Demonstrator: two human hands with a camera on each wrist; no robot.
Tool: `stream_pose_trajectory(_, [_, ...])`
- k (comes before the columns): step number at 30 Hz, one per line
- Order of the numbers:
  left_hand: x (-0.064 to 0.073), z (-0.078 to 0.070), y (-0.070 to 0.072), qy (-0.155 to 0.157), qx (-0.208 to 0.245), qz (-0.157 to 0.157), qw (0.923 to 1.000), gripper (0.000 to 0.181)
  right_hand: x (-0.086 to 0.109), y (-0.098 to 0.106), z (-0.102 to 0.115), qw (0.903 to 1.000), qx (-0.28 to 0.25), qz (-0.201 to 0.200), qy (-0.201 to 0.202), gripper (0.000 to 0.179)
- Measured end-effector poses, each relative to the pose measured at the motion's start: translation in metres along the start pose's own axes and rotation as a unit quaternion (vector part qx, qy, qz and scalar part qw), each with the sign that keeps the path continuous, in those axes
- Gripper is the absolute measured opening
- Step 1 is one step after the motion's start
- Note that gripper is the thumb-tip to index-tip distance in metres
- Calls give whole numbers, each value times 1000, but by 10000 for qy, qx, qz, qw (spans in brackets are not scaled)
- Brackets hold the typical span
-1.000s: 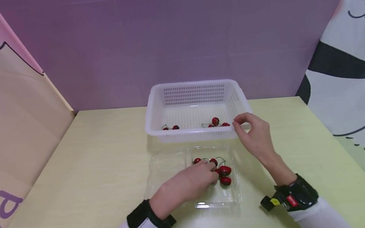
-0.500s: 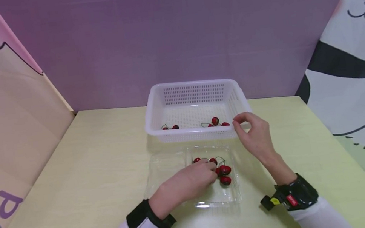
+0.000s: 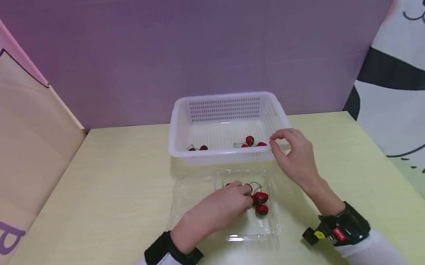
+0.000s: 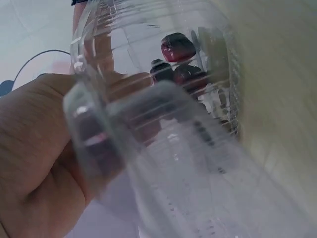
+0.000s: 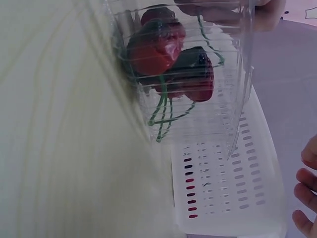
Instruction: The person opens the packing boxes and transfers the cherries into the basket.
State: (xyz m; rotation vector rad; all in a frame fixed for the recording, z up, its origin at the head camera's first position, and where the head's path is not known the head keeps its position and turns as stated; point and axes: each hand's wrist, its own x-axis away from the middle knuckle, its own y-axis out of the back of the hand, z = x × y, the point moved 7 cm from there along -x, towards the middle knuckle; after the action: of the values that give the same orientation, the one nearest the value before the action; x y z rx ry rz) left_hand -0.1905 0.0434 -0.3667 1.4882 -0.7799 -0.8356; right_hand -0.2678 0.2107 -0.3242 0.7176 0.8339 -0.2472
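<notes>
My left hand (image 3: 223, 208) reaches into a clear plastic clamshell box (image 3: 273, 226), fingers curled down among red cherries. Beside its fingertips lie green-stemmed cherries (image 3: 260, 197), also seen as cherries (image 5: 156, 52) through the box wall in the right wrist view. In the left wrist view, the plastic blurs the left hand (image 4: 39, 144); whether a cherry is between its fingers is hidden. My right hand (image 3: 296, 155) hovers by the near right corner of a white basket (image 3: 231, 151). In the right wrist view, the right hand's fingers (image 5: 307, 193) are loosely bent, apart from the basket, with nothing seen in them.
Several cherries (image 3: 249, 140) lie inside the basket along its near side. The box's open lid half (image 3: 193, 190) extends left on the pale wooden table (image 3: 123, 183). A purple backdrop (image 3: 201, 41) stands behind, with printed panels at either side.
My left hand's fingers have drawn closer together over the cherries and cover more of the far left one. The right hand, the basket and the box stay practically still.
</notes>
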Motion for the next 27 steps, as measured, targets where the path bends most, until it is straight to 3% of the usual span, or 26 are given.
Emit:
stream_pose_trajectory(5, [3,7,10,94,290,-208,9993,9,-1,2,10,9996,-51,-94,253,6])
stream_pose_trajectory(9, [5,12,17,32,442,-498,9978,7,0,1,21,9990,-79,140,419,7])
stream_pose_trajectory(14, [7,17,25,-17,566,-807,9951,8,2,-4,33,9965,-59,646,532,8])
stream_pose_trajectory(21, [10,25,34,73,546,-1002,9934,8,6,-11,43,9894,-160,1291,639,11])
stream_pose_trajectory(27, [15,32,42,101,579,-1321,9895,7,13,-22,50,9693,-41,2374,632,2])
